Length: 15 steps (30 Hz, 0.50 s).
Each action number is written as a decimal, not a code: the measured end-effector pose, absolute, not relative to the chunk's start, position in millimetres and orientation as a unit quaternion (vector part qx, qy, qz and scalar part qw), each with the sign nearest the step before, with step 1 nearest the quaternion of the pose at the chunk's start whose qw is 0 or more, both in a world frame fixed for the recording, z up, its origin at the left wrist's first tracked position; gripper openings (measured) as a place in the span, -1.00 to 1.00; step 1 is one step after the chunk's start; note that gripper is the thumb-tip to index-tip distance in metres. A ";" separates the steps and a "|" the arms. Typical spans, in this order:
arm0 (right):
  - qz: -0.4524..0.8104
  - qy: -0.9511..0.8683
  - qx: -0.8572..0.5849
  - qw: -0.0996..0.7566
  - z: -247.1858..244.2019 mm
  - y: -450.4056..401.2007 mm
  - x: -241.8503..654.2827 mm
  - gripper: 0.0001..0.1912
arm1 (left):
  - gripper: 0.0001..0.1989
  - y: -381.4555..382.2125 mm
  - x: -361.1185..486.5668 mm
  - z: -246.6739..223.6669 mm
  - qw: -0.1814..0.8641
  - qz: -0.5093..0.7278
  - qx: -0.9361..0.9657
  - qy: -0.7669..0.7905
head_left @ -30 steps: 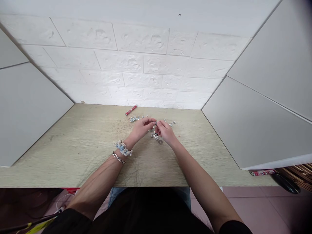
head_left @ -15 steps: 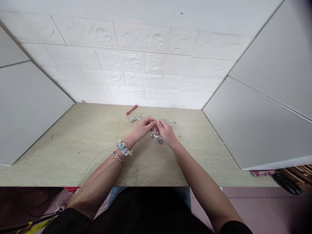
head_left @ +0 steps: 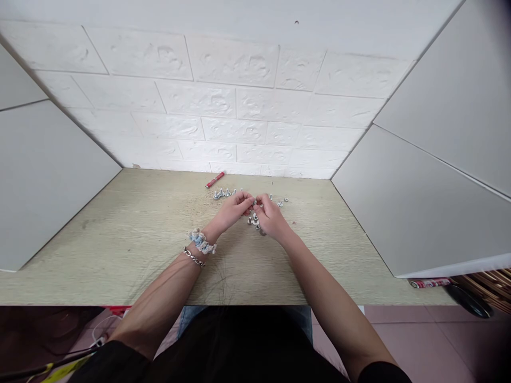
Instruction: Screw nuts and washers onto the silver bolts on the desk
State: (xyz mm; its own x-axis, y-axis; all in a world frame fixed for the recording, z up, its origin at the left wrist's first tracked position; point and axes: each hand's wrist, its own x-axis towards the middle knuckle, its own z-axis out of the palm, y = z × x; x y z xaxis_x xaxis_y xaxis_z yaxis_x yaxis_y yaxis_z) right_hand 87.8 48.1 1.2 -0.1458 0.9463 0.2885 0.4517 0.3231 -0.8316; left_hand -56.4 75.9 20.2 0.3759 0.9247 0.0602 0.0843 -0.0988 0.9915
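My left grip (head_left: pixel 232 209) and right grip (head_left: pixel 272 215) are closed on a small metal piece (head_left: pixel 254 202), pinched between both sets of fingertips over the worktop (head_left: pixel 335 239); bolts (head_left: pixel 221 193) stand beyond my left knuckles.

Bolts (head_left: pixel 216 196) on table (head_left: pixel 159 229), tube (head_left: pixel 215 180) behind them, wall (head_left: pixel 217 101) beyond, panels (head_left: pixel 48 181) left and right.

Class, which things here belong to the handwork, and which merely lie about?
Probably in use:
- small metal part at the fingertips of the left hand and right hand
- standing bolts
- loose hardware

Apparently lying about:
- red tube
- patterned tube, far right
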 end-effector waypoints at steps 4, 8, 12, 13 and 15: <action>0.295 -0.697 -0.510 0.409 1.9 47.2 87.6 -0.85 | -0.82 75.9 -57.2 19.7 0.539 0.391 0.627 0.404; 0.332 -0.672 -0.507 0.425 1.2 48.0 86.0 -0.87 | -0.83 74.9 -56.1 20.5 0.538 0.394 0.628 0.401; 0.405 -0.601 -0.500 0.473 1.4 50.6 85.0 -0.82 | -0.83 72.7 -54.2 22.6 0.537 0.396 0.637 0.386; 0.412 -0.588 -0.504 0.480 1.9 51.1 85.2 -0.85 | -0.83 72.5 -53.9 22.8 0.539 0.395 0.638 0.382; 0.408 -0.576 -0.519 0.482 3.1 51.6 85.8 -0.92 | -0.83 72.5 -53.5 22.9 0.543 0.395 0.638 0.376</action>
State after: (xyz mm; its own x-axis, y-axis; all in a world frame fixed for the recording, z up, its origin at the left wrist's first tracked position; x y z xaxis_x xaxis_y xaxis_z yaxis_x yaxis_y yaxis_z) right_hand 85.8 51.6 3.1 0.0029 0.9914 0.1312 0.2050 0.1278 -0.9704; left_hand -53.5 72.5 22.9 0.4053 0.9091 0.0960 0.0509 -0.1273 0.9906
